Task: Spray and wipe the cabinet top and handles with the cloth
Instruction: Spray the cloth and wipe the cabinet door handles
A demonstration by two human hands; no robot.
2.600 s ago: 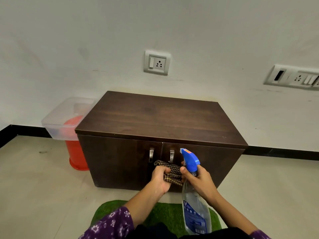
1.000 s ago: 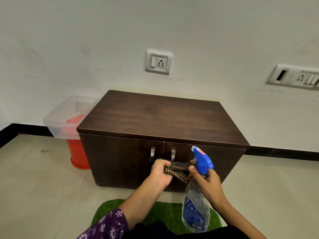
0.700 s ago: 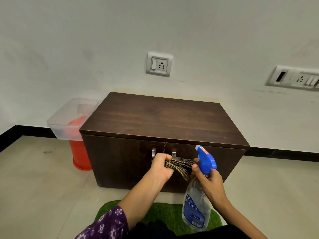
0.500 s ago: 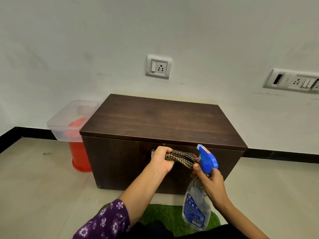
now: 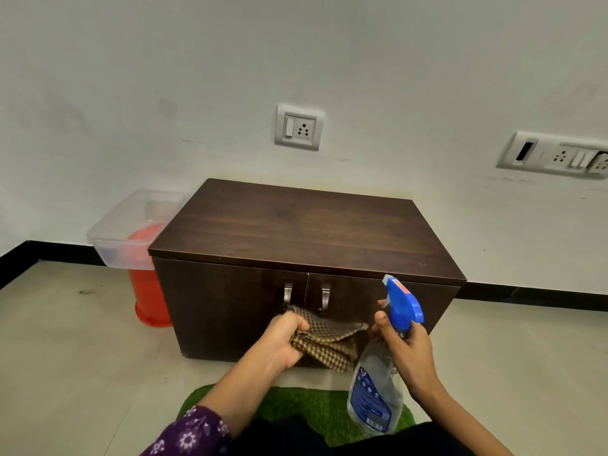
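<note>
Soft, even indoor light brightens the top of the cabinet (image 5: 296,232) with a dull sheen and leaves its front dark (the handles (image 5: 288,296) barely glint), while the skirting (image 5: 526,296) either side of it bows with wide-angle distortion; focus is sharp throughout.

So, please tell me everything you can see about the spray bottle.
The spray bottle has a clear plastic body with a blue label and a blue trigger head bearing a red mark. It tilts slightly, with the nozzle toward the cabinet. The right hand has its grip round the neck.
</note>
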